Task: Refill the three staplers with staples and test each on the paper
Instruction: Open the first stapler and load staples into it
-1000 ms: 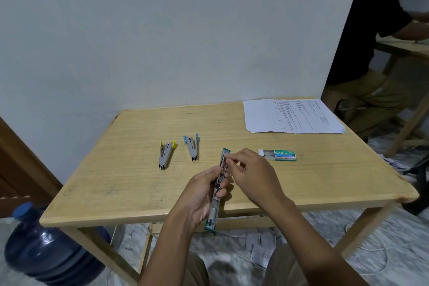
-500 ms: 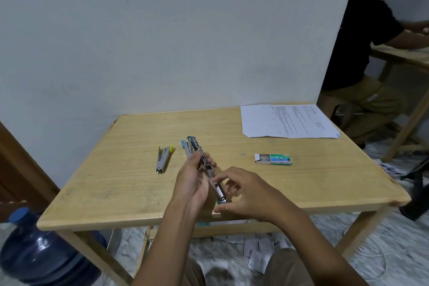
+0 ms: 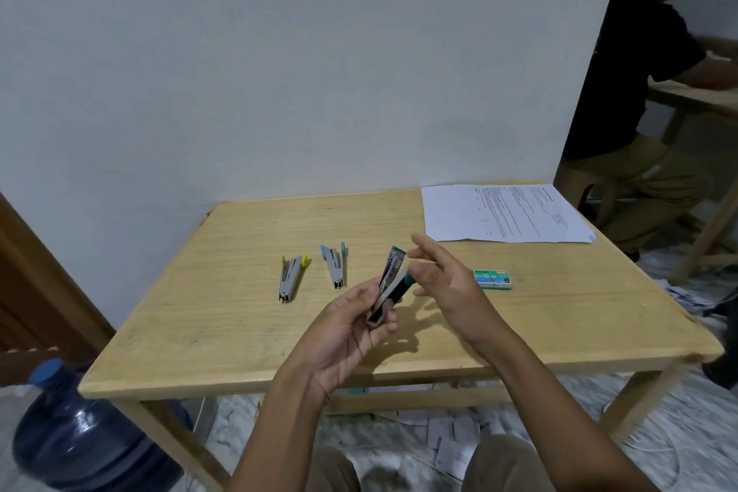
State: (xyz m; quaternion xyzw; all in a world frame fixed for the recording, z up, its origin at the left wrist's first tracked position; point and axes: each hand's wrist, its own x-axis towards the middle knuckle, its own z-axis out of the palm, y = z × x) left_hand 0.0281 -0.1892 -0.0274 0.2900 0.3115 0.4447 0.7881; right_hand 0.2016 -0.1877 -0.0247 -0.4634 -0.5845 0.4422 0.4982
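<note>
The slim grey metal stapler with green tips (image 3: 390, 284) is held above the wooden counter (image 3: 239, 324), long axis running away from the person and leaning right. The left hand (image 3: 343, 332) pinches its near end; the right hand (image 3: 447, 280), fingers spread and empty, hovers beside its far end, nearer the green staple box (image 3: 493, 279).

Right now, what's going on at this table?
A person is working on the green stapler. The left hand grips it, hinged open, above the table, and the right hand is at its upper end with fingers extended. The yellow stapler and blue stapler lie to the left. The staple box sits to the right, and the paper is at the far right corner. Whether staples are loaded cannot be seen.
</note>
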